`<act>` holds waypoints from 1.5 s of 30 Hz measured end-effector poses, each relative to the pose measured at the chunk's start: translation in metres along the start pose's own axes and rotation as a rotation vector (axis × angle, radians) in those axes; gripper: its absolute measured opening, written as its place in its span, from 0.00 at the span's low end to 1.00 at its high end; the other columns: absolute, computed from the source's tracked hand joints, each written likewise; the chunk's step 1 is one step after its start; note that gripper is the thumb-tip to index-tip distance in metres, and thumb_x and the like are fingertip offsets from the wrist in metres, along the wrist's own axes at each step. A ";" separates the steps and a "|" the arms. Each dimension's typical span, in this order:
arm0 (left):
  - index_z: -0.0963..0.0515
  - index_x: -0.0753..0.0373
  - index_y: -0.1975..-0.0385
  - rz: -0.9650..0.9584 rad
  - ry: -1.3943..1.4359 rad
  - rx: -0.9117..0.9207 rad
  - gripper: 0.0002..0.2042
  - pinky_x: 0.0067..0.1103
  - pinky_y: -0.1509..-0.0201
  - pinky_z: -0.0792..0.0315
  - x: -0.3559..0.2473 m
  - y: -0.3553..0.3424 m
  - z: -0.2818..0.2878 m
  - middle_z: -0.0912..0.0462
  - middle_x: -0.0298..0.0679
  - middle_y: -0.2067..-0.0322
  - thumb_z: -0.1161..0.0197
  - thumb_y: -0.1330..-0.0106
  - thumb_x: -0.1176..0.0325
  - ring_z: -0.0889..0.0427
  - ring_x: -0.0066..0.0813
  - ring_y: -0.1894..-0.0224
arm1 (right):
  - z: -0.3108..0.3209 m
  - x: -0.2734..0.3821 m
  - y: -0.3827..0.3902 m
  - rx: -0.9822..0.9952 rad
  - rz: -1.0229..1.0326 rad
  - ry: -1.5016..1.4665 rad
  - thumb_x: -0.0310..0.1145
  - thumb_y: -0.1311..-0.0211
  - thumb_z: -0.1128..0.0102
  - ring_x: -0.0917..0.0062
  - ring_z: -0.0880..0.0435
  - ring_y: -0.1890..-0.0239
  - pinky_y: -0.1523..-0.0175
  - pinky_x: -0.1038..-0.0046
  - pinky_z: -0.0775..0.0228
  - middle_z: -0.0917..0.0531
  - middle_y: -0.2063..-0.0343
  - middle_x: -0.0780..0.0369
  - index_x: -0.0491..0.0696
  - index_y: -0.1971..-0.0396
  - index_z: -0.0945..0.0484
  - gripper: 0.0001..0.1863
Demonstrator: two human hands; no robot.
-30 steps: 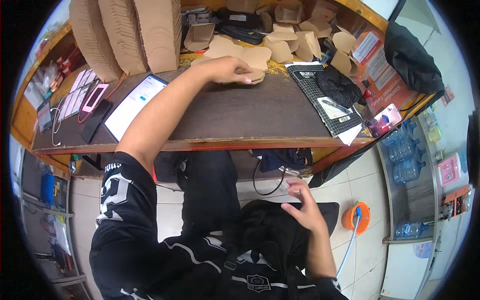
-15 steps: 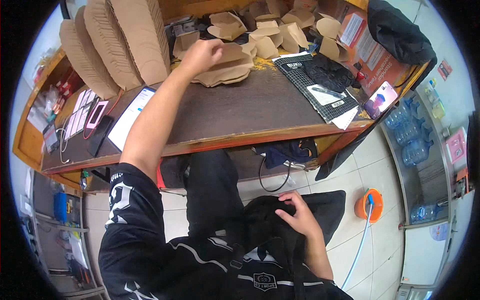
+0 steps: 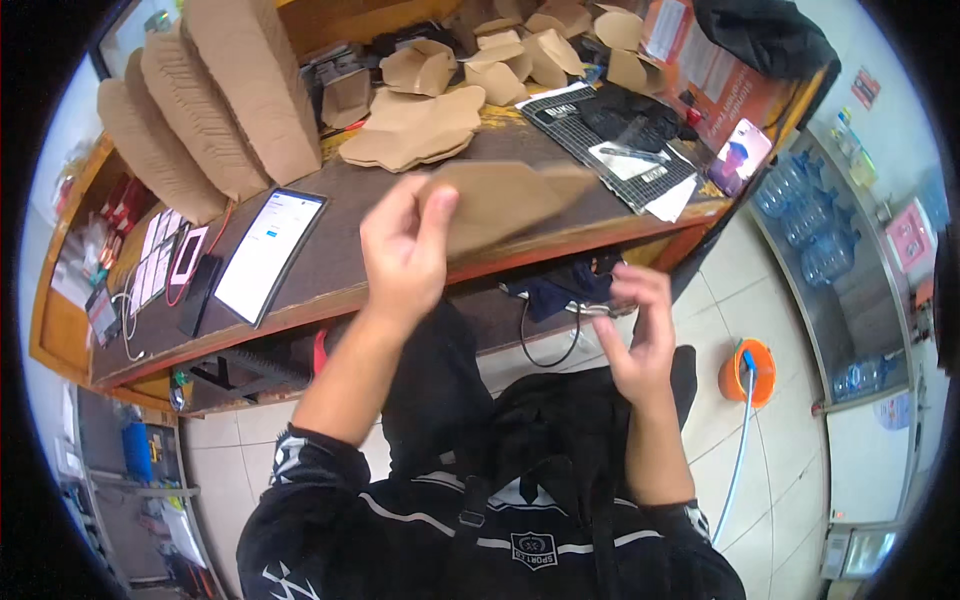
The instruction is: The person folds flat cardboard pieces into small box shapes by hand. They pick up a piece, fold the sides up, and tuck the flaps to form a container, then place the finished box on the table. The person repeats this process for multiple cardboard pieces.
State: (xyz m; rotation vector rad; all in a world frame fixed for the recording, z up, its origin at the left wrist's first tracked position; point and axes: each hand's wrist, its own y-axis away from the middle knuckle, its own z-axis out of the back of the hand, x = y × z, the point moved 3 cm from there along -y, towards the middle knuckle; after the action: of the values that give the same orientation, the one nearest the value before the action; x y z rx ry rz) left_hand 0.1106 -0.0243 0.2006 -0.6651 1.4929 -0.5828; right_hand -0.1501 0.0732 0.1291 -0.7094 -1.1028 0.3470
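Observation:
Between thumb and fingers, my left hand [image 3: 405, 245] pinches a flat brown cardboard cutout [image 3: 505, 200], held up over the table's front edge and slightly blurred. My right hand [image 3: 642, 325] is raised to the right of it, fingers apart and curved, holding nothing. Behind the held piece, a low pile of similar flat cutouts [image 3: 415, 128] lies on the dark tabletop [image 3: 350, 235]. Several folded cardboard boxes [image 3: 420, 68] stand at the back of the table. Tall stacks of nested cardboard pieces [image 3: 255, 85] lean at the back left.
A tablet [image 3: 270, 255] lies at the left, near a black phone-like slab [image 3: 200, 295]. On the right are a black grid-patterned pad [image 3: 560, 115], a dark cloth [image 3: 630, 115] and a propped phone [image 3: 740, 155]. An orange bucket [image 3: 747, 372] stands on the tiled floor.
My left hand has come back from the pile toward me, now with a cardboard cutout in it. My right hand has risen from my lap toward the table edge.

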 end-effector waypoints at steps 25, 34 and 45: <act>0.16 0.69 0.51 0.632 0.144 0.763 0.11 0.22 0.50 0.22 0.031 0.142 -0.058 0.11 0.38 0.56 0.36 0.26 0.69 0.18 0.17 0.55 | 0.006 -0.015 0.058 0.346 -0.192 -0.001 0.26 0.43 0.24 0.75 0.26 0.74 0.67 0.73 0.32 0.26 0.75 0.63 0.46 0.59 0.12 0.11; 0.16 0.70 0.56 0.764 0.152 0.615 0.10 0.24 0.56 0.24 0.028 0.157 -0.061 0.11 0.43 0.64 0.36 0.26 0.69 0.19 0.17 0.61 | 0.008 -0.001 0.055 0.367 -0.294 0.179 0.28 0.41 0.27 0.71 0.30 0.82 0.73 0.70 0.36 0.30 0.83 0.62 0.45 0.76 0.27 0.14; 0.18 0.66 0.48 1.103 0.711 0.626 0.17 0.21 0.51 0.20 0.056 0.170 -0.065 0.12 0.35 0.57 0.39 0.22 0.57 0.14 0.19 0.57 | 0.005 -0.007 0.052 0.394 -0.468 -0.049 0.33 0.39 0.23 0.82 0.38 0.78 0.71 0.77 0.43 0.35 0.81 0.67 0.47 0.66 0.35 0.22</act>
State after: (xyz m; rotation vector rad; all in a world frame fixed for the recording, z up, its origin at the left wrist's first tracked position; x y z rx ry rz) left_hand 0.0371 0.0517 0.0422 0.9277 1.8874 -0.3618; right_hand -0.1528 0.1092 0.0906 -0.0861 -1.1655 0.1705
